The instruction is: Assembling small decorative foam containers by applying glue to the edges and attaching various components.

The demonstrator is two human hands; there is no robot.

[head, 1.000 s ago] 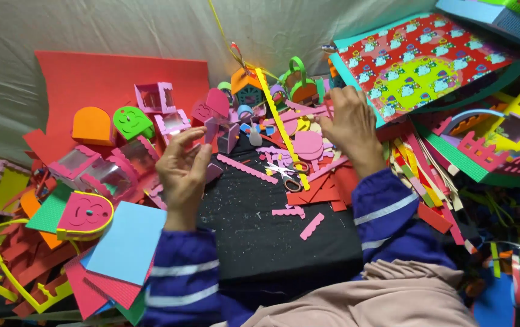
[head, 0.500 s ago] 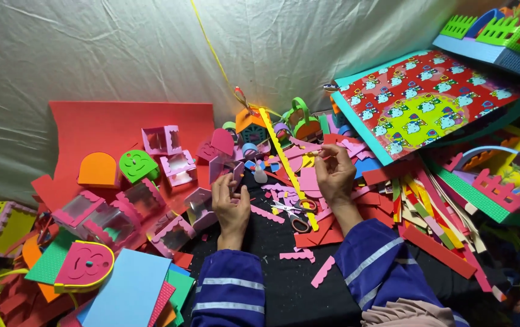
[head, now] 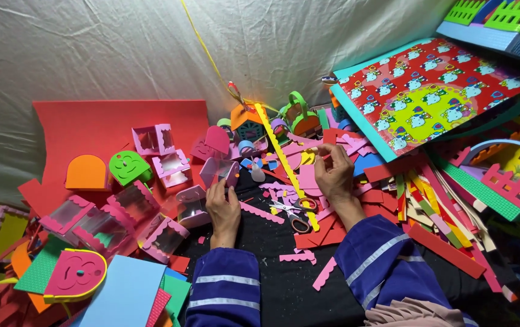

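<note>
Left fingers: the left hand (head: pixel 223 209) pinches a small pink foam box with a clear window (head: pixel 219 171) at its lower edge, fingertips pressed to it.
Right fingers: the right hand (head: pixel 334 175) curls over the scrap pile, thumb and forefinger closed on a thin reddish strip (head: pixel 322 151); what it is, I cannot tell.
Between the hands: scissors (head: pixel 292 213) lie on the black cloth (head: pixel 272 284), beside a long yellow scalloped strip (head: pixel 285 163).
Left of the box: more pink window boxes (head: pixel 151 139), a green smiling shape (head: pixel 128 166), an orange arch (head: pixel 86 172), all on a red foam sheet (head: pixel 90 127).
Right side: a red patterned sheet (head: pixel 429 91) leans over stacked foam strips.
</note>
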